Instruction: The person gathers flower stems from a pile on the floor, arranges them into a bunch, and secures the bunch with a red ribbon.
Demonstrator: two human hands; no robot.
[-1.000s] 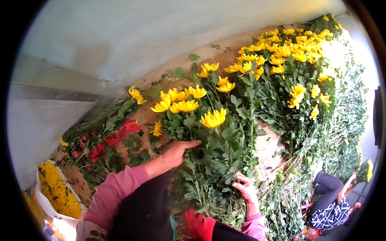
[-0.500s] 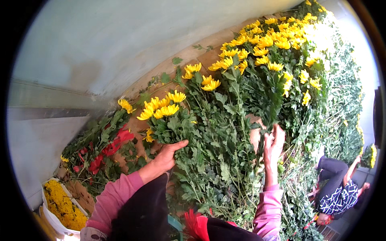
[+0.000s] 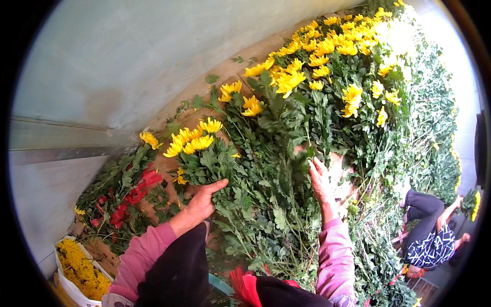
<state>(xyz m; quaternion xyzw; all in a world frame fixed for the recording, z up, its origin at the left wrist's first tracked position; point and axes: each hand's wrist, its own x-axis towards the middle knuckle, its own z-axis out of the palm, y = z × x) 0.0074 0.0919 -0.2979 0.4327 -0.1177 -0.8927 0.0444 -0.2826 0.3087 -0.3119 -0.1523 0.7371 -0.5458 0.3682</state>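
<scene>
My left hand is closed around the leafy stems of a small bunch of yellow chrysanthemums, thumb on top and fingers hidden under the leaves. The blooms of that bunch point away from me. To its right, my right hand pinches a chrysanthemum stem, whose leaves are smeared by motion. Its bloom, somewhere among the yellow heads above, is hard to single out. Under and between both hands lie loose cut chrysanthemums, stems toward me.
Many more chrysanthemums are heaped at the far right. Stems tied with red ribbon lie at the left, near a white container of yellow flower heads. A pale wall stands behind. Another person sits at the right holding flowers.
My right hand has moved left toward the left hand, bringing a leafy stem over from the right-hand heap. My left hand keeps its bunch, and the whole view has shifted slightly.
</scene>
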